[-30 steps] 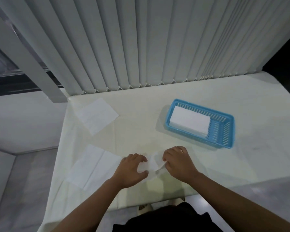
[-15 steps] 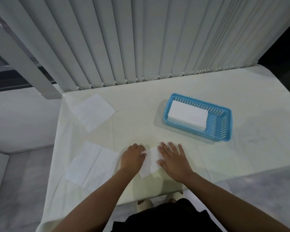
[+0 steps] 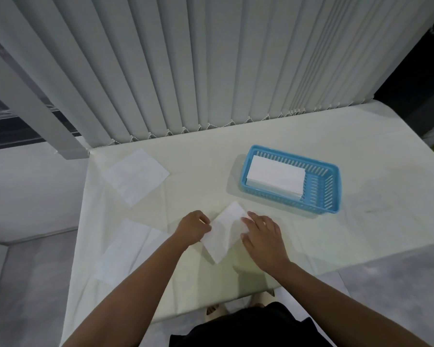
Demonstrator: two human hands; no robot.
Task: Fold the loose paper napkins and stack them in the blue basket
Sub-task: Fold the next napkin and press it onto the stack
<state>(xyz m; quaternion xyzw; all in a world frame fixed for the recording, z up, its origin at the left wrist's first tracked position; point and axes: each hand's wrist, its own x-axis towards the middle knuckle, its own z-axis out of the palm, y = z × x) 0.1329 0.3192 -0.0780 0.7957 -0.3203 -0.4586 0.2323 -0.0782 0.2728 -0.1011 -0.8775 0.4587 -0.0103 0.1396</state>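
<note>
Here, the left hand (image 3: 192, 227) pinches the napkin's (image 3: 223, 231) left edge on the table (image 3: 361, 234) while the right hand (image 3: 261, 234) lies flat and open at its right edge, near the basket (image 3: 333, 196). Uneven pressing could skew the crease, and the napkin would stack crookedly.

Left hand (image 3: 192, 227) hides near napkin (image 3: 125, 251) corner; stack (image 3: 274, 177) count indiscernible.

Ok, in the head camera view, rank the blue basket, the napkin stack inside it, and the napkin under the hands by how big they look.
1. Blue slotted plastic basket
2. White folded napkin stack in it
3. White paper napkin between both hands, partly covered and nearer the camera, so its rank against the stack is unsure.
</note>
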